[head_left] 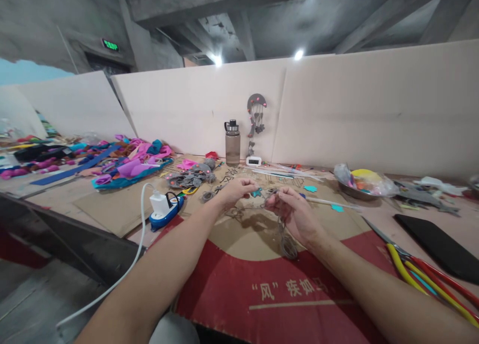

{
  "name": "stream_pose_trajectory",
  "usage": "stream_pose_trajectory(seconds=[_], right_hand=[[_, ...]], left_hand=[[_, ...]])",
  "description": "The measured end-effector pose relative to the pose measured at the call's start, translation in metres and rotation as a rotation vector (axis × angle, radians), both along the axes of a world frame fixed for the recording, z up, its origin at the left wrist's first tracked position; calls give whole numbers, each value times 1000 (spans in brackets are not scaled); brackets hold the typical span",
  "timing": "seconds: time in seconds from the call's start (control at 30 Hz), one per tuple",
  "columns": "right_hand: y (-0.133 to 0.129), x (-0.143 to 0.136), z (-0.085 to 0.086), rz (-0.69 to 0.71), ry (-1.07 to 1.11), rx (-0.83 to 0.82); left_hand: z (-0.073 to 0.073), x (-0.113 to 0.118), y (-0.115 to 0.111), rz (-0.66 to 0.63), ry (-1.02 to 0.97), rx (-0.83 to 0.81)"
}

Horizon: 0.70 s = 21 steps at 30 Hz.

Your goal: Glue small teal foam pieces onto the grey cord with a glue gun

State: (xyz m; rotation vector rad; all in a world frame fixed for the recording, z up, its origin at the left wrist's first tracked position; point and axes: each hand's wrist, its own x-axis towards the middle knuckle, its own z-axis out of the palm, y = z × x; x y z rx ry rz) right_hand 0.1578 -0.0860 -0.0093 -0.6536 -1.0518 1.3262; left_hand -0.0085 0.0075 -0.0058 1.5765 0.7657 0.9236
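In our left hand the fingers pinch a small teal cut-out above the printed cardboard; in our right hand they pinch grey cord, its looped bundle hanging beneath. Two more teal cut-outs lie to the right, and scissors rest nearer us on the table, beside our right forearm.

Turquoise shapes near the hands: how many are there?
3 small turquoise cut-out shapes: one at the left hand, a second and third on brown cardboard right of the right hand. Others may be hidden; a turquoise patch between yellow handles is too covered to count.
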Motion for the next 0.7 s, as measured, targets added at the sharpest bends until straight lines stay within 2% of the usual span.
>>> stream_pose_trajectory(seconds=[0.23,0.33,0.57,0.7], right_hand=[[2,1,0,-111,56,0],[2,1,0,-98,58,15],[-4,0,4,25,42,34],[-4,0,3,57,-74,-48]], left_hand=[[-4,0,-6,-81,152,-187],[-4,-1,-5,-70,143,-192],[-7,-1,-3,-51,144,-171],[-6,0,-1,37,115,-79]])
